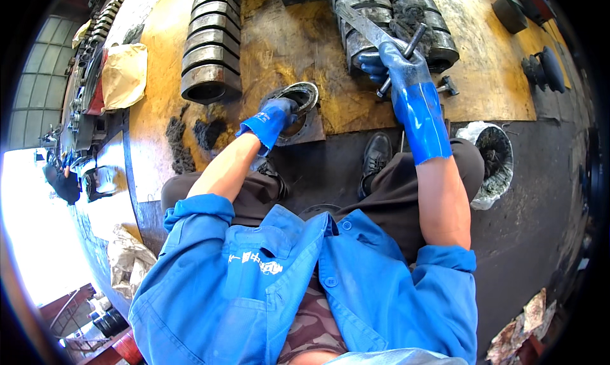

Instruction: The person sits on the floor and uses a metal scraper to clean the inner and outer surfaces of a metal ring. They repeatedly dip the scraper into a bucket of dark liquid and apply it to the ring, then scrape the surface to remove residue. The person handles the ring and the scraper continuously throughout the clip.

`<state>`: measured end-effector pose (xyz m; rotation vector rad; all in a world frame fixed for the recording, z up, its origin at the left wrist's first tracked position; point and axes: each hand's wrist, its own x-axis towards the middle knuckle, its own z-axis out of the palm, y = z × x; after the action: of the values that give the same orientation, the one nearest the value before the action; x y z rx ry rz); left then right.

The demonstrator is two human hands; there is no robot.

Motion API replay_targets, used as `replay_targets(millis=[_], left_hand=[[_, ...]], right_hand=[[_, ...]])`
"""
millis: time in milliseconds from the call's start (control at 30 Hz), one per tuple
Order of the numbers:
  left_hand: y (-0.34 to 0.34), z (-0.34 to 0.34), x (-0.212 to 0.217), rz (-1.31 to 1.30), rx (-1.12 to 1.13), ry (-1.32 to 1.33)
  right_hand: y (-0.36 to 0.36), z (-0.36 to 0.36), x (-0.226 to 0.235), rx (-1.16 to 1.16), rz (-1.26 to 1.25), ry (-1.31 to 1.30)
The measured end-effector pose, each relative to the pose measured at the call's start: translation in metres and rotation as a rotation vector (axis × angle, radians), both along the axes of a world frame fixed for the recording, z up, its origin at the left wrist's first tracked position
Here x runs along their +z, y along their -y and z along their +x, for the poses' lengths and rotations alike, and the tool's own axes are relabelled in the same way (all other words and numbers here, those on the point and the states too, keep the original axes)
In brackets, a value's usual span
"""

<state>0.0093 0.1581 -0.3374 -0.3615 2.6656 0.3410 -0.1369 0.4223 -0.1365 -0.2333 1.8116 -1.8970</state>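
Observation:
My left hand (277, 115), in a blue rubber glove, is closed on the side of a metal ring (309, 95). Beneath the ring lies a flat greasy plate (310, 130) with a round opening. My right hand (401, 66), gloved the same way and dirtied grey at the fingers, grips a flat metal bar (363, 25) that points up and left. A round rod (416, 39) crosses the same grip; whether it is joined to the bar I cannot tell. Behind this hand are greasy ribbed metal cylinders (362, 2).
Another row of metal rings (213, 47) lies to the left on the stained board (279, 47). Dark grease clumps (208, 133) sit nearer me. A plastic-lined tub of dark grease (495, 155) stands by my right knee, and a hammer-like metal piece (448, 86) lies beyond it.

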Motion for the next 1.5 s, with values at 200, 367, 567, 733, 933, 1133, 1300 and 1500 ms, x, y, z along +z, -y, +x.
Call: replay_targets(millis=[200,367,567,733,933,1133,1300,1500], left_hand=[[0.009,0.005,0.028,-0.068,0.175,-0.087],[0.014,0.010,0.059,-0.144,0.311,-0.251],[0.050,0.024,0.079,0.702,0.677,-0.587],[0.072,0.011,0.140,1.557,0.948,-0.863],[0.074,-0.012,0.188,1.812,0.803,-0.780],[0.076,-0.025,0.203,2.042,0.827,-0.960],[0.089,-0.030,0.202,2.153,0.772,-1.156],[0.094,-0.035,0.203,2.137,0.660,-1.245]], right_hand=[[0.004,0.002,-0.005,0.025,-0.005,-0.024],[0.004,0.008,-0.002,0.052,0.029,-0.058],[0.010,0.005,-0.003,0.045,-0.012,-0.041],[0.001,0.003,0.015,0.107,-0.528,-0.148],[0.018,0.016,0.014,0.246,-0.643,0.199],[0.040,0.046,0.024,0.251,-0.691,0.317],[0.033,0.050,0.032,0.253,-0.670,0.479],[0.041,0.040,0.007,0.277,-0.690,0.578]])
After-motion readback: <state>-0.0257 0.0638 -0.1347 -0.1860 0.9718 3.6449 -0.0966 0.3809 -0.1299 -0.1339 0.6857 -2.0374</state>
